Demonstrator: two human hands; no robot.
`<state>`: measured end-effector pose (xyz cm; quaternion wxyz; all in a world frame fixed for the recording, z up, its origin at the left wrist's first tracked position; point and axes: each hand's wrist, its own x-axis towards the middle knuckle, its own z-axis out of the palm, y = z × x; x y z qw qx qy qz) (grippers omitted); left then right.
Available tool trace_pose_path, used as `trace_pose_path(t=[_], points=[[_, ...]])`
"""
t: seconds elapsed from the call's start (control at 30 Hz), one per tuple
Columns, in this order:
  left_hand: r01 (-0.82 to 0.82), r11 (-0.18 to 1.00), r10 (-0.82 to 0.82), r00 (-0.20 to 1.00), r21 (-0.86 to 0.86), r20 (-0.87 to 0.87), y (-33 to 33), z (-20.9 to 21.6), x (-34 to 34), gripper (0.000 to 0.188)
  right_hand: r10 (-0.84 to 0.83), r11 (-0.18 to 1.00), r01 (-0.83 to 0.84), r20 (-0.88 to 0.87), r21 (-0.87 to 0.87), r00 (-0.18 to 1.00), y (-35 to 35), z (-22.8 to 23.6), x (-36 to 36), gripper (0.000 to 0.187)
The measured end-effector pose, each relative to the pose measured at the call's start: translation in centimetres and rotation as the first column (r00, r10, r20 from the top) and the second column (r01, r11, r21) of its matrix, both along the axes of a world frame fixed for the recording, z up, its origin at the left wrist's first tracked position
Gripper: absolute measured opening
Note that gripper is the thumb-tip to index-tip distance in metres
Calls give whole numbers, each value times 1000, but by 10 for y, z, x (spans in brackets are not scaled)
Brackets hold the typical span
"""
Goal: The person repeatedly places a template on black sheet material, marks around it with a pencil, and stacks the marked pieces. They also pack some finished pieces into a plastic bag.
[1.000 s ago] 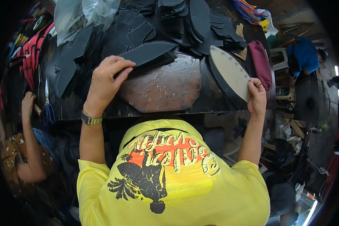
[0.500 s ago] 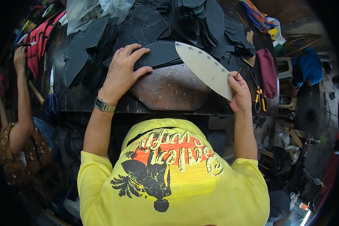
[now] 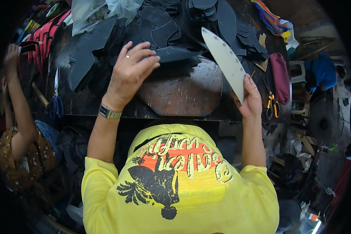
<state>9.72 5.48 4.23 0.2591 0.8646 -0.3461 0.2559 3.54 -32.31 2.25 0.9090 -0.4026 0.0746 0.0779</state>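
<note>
Pale pointed panel (image 3: pixel 224 58), right hand (image 3: pixel 252 96) gripping, partly hidden behind it

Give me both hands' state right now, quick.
Left hand: open, nothing visibly held, near the dark pieces.
Right hand: closed, holding the pale pointed piece and seemingly a thin stick.

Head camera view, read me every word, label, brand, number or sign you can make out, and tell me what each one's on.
Yellow shirt: large pale lettering, upside down in the picture; I won't copy the words.
Wristwatch: face too small to read.
Pale pointed piece: dark spots, no readable text.
Black cut pieces: thin pale lines, no readable text.
</note>
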Motion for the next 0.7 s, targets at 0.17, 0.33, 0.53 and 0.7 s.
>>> trace_pose_path(t=[0.17,0.33,0.53,0.7], points=[[154,976,-148,988,156,-49,-26,-16,-67,27,56,994,-55,7,-95,998,24,8,-2,12],[97,994,-85,974,47,-209,-35,-34,-100,32,178,769,-186,-74,-611,981,68,8,-9,9],[145,980,-173,962,-139,-210,-22,-29,-105,25,342,197,7,76,-980,936,93,13,-9,18],[0,998,-10,984,-56,-178,-9,-6,-67,28,355,128,15,60,-992,933,95,15,-3,19]])
